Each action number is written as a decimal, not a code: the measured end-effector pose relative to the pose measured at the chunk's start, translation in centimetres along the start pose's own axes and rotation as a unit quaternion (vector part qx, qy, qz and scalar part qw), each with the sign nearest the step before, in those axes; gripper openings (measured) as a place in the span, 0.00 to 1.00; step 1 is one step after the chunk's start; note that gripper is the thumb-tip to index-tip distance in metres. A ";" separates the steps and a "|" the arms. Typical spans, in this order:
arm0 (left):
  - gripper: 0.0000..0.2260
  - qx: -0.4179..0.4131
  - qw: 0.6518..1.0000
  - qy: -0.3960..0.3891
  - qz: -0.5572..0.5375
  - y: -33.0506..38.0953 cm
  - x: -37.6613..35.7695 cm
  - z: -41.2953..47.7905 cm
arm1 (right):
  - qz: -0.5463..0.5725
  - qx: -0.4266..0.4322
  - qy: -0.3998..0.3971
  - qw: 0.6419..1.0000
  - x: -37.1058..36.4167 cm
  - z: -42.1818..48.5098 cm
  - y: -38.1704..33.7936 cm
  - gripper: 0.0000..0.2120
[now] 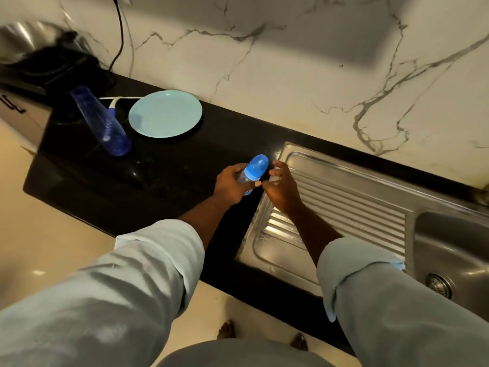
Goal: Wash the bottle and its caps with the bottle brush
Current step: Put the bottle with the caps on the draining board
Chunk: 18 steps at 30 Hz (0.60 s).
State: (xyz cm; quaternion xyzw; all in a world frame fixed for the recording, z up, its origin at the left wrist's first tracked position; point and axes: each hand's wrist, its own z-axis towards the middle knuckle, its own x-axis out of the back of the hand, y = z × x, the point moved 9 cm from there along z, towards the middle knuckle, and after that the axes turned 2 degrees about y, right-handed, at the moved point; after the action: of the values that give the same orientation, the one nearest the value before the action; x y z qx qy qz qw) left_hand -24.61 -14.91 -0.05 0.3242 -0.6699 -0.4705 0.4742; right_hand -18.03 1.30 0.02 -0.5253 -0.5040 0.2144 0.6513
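Just left of the sink, over the dark counter, the left hand grips a small bottle by its body, with the blue cap on. The right hand is just beside the cap, fingers loosely spread, holding nothing. Farther left of the sink are a tall blue bottle, a pale plate and, between them, a brush.

Blue-capped bottle, pale blue plate, seemingly grey-veined marble wall.

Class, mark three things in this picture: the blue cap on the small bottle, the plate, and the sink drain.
Blue cap (258, 165): head view, its domed top.
Plate (165, 113): head view, its bare middle.
Sink drain (438, 286): head view, centre of the strainer.
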 end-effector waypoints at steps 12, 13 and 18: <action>0.14 -0.038 0.998 -0.026 0.052 1.1 -0.5 -0.2 | -0.115 0.232 -0.074 0.963 0.0 1.1 -5.5 0.22; 0.15 -0.039 0.997 -0.027 0.053 1.0 -0.6 -0.2 | -0.128 0.241 -0.092 0.958 -0.2 1.1 -5.7 0.22; 0.14 -0.017 1.000 -0.002 0.008 0.5 -1.0 -0.6 | -0.188 0.238 -0.168 0.938 -1.3 2.2 -6.7 0.23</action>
State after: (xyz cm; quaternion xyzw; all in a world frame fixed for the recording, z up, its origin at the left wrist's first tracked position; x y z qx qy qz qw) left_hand -23.70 -14.10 0.14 0.3100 -0.6653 -0.4784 0.4821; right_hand -22.14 -1.13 5.36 -0.2068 -0.6301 0.2869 0.6913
